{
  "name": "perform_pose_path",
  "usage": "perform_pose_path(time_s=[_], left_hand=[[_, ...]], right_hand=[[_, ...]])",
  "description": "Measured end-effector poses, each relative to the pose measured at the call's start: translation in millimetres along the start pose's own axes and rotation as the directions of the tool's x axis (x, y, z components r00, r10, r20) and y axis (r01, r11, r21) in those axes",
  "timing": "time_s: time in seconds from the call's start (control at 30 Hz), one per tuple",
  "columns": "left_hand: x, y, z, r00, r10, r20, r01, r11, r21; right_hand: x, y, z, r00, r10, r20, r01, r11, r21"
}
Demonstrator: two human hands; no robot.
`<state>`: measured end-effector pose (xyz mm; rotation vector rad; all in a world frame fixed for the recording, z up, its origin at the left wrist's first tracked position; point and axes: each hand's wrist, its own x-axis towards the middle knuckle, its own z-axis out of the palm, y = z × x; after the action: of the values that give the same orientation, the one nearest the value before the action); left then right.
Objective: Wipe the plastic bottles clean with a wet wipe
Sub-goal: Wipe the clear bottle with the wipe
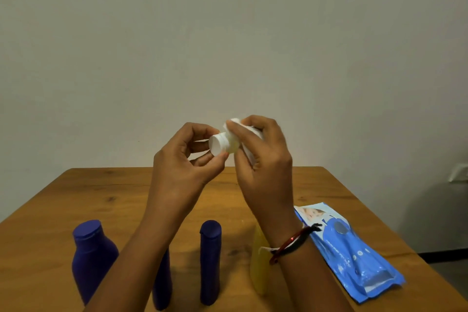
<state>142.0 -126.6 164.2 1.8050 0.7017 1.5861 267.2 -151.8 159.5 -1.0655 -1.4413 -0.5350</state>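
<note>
A wide blue bottle stands upright near the front left corner of the wooden desk, its flat cap on. Just to its right a second blue bottle stands close to the front edge, mostly hidden behind the person's left forearm. A slim blue bottle stands upright near the middle of the front edge, capped and apart from the others.

Above the middle of the desk, both hands are raised well clear of the surface. The left hand has its fingers and thumb curled round the white cap end of a small bottle, which lies roughly level with the cap facing left; a pale yellowish part of its body shows just behind the cap. The right hand grips the rest of the small bottle through a white wet wipe, which is folded over the body and pressed on by the curled fingers. A red and black band sits on the right wrist.

A yellow bottle stands toward the front edge, partly hidden behind the right forearm. Beside it, toward the right edge, a blue wet wipe pack lies flat.
</note>
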Motion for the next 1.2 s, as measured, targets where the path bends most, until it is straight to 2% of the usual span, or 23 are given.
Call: perform_pose_path(time_s=[0.13, 0.27, 0.37, 0.47, 0.53, 0.6, 0.7, 0.8, 0.87, 1.0, 1.2], left_hand=[[2, 2, -6, 0.998, 0.063, 0.026, -0.065, 0.996, 0.065], [1, 4, -9, 0.994, 0.097, 0.051, -0.101, 0.991, 0.091], [2, 4, -10, 0.998, 0.046, 0.051, -0.047, 0.998, 0.035], [3, 3, -7, 0.999, -0.033, 0.034, 0.034, 0.999, -0.026], [2, 0, -4, 0.996, -0.09, 0.027, 0.091, 0.994, -0.061], [0, -2, 0, 0.988, -0.153, 0.021, 0.154, 0.98, -0.126], [0, -4, 0, 0.961, -0.276, 0.018, 0.268, 0.913, -0.306], [4, -1, -5, 0.923, -0.379, 0.063, 0.354, 0.775, -0.523], [7, 0, -6, 0.908, -0.413, 0.07, 0.376, 0.732, -0.568], [7, 0, -7, 0.891, -0.443, 0.1, 0.416, 0.706, -0.574], [5, 3, -4, 0.868, -0.48, 0.128, 0.448, 0.645, -0.619]], right_hand=[[1, -1, 0, 0.997, -0.032, 0.064, 0.029, 0.998, 0.049], [7, 26, -11, 0.994, 0.104, -0.028, -0.104, 0.995, -0.005], [9, 42, -19, 0.976, 0.192, -0.099, -0.19, 0.981, 0.029], [8, 38, -16, 0.959, 0.212, -0.19, -0.196, 0.976, 0.101], [6, 28, -9, 0.952, 0.19, -0.239, -0.171, 0.98, 0.1], [1, 15, -2, 0.973, 0.103, -0.208, -0.09, 0.994, 0.068], [-7, 1, 9, 0.995, -0.086, -0.052, 0.088, 0.996, 0.032], [-7, 2, 9, 0.984, -0.174, 0.04, 0.174, 0.985, -0.009], [0, 13, 1, 0.991, -0.135, -0.003, 0.134, 0.989, -0.062], [7, 36, -17, 0.994, -0.028, -0.101, 0.016, 0.993, -0.116], [5, 29, -11, 0.991, -0.022, -0.134, 0.011, 0.997, -0.082]])
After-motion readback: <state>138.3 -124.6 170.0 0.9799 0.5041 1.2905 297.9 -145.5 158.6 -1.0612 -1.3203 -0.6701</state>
